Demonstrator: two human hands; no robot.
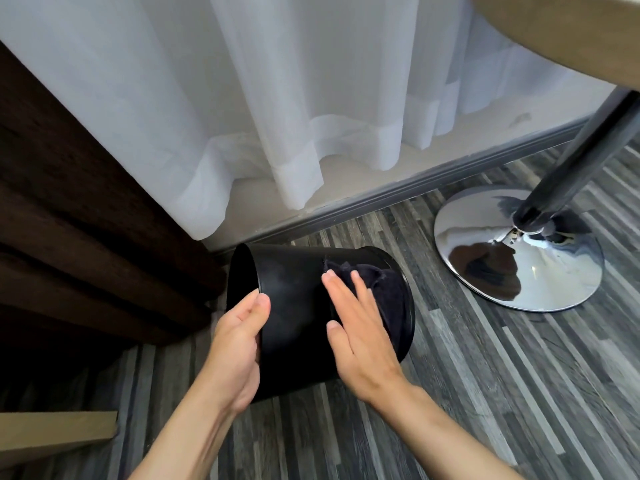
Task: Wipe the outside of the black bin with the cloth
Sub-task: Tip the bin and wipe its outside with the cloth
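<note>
The black bin [294, 299] lies tipped on its side above the floor, its open mouth turned left and its base turned right. My left hand [239, 344] grips the rim at the mouth, thumb on the outer wall. A dark cloth [381, 289] is bunched on the bin's outer wall near the base. My right hand [360, 327] lies flat on the cloth with fingers spread, pressing it against the bin. Part of the cloth is hidden under that hand.
A chrome round table base [519, 251] and its dark pole [581, 161] stand to the right on grey striped flooring. White sheer curtains [242, 98] hang behind, brown curtains [69, 220] at left. A wooden tabletop [571, 29] overhangs the top right.
</note>
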